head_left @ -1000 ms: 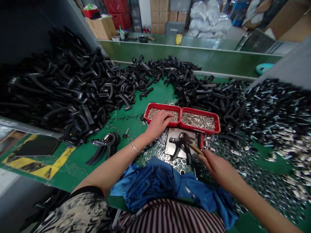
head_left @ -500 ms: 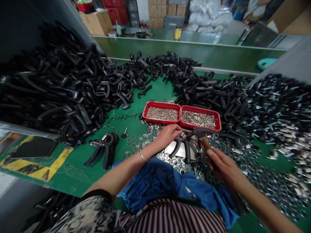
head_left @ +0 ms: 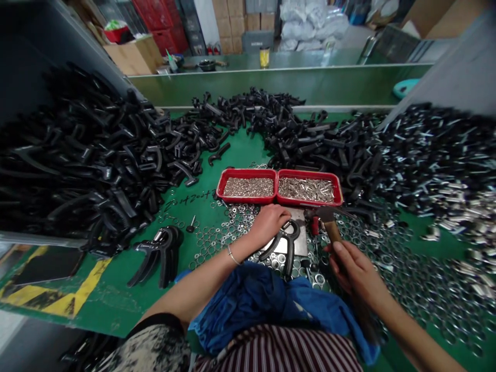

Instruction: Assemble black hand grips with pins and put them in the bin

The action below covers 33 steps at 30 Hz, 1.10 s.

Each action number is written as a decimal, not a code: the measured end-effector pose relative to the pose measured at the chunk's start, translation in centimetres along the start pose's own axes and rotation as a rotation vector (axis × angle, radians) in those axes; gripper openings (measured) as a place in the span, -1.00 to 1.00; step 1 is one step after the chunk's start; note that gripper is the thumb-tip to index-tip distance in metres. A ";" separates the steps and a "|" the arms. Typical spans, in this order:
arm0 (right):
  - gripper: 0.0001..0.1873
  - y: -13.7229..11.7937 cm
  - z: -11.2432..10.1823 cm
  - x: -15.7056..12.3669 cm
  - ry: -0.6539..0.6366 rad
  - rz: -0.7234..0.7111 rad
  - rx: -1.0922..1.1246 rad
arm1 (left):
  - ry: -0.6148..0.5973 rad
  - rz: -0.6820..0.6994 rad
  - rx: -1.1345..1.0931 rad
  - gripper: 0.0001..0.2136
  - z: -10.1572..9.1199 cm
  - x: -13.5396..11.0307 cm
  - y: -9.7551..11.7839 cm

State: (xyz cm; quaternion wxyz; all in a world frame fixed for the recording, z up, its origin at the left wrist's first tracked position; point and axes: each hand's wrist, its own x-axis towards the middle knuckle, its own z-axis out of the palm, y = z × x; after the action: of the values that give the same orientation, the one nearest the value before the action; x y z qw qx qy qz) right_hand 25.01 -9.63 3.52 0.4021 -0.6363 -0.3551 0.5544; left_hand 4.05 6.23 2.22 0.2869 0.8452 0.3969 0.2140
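Observation:
My left hand (head_left: pixel 269 226) is closed on the top end of a black spring clamp (head_left: pixel 290 257), its fingertips at the metal pin or spring there. The clamp's two handles point toward me over a flat metal plate (head_left: pixel 300 242). In my right hand (head_left: pixel 357 268) is a hammer (head_left: pixel 331 229), gripped by its wooden handle, its dark head just right of the plate and apart from the clamp. A small red-handled item (head_left: pixel 315 226) lies beside the hammer head. Further left, black spring clamps (head_left: pixel 167 257) with a shiny coil rest on the green table.
Two red trays (head_left: pixel 277 186) of small metal pins sit behind the plate. Loose metal rings (head_left: pixel 418 289) cover the table around it. Black clamp parts (head_left: pixel 116 160) are heaped left and behind; black-and-silver parts (head_left: pixel 437 160) are piled right. Blue cloth (head_left: pixel 248 299) lies at my lap.
The hammer head has moved away from the clamp, to the right. The clamp has shifted and turned slightly on the plate, still under my left hand. The whole view has tilted a little.

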 end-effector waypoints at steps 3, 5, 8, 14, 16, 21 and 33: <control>-0.59 0.2 0.1 0.0 -0.020 -0.014 0.007 | 0.008 0.015 0.055 -0.87 0.4 0.1 0.1; -0.59 0.4 0.1 -0.1 -0.026 -0.016 0.002 | 0.009 0.019 0.087 -0.86 0.6 0.0 0.1; -0.58 0.4 0.1 -0.2 -0.015 -0.009 -0.007 | -0.009 0.030 0.171 -0.83 0.8 -0.2 0.1; -0.60 0.0 0.4 -0.6 -0.016 -0.015 -0.012 | -0.039 0.287 0.494 -0.74 1.4 -0.4 0.1; -0.61 0.0 0.4 -0.7 -0.019 -0.021 -0.036 | -0.036 0.272 0.473 -0.75 1.4 -0.2 0.0; -0.61 0.3 0.4 -0.8 -0.031 -0.020 -0.057 | -0.016 0.055 0.139 -0.83 1.0 0.5 -0.4; -0.62 0.6 0.1 -0.7 -0.028 -0.024 -0.031 | -0.033 0.076 0.171 -0.83 0.8 0.3 -0.2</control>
State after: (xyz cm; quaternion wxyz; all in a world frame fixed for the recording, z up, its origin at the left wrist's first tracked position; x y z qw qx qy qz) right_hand 24.80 -10.50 3.24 0.3938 -0.6304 -0.3769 0.5527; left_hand 4.64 6.32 1.51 0.2118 0.8845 0.3766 0.1759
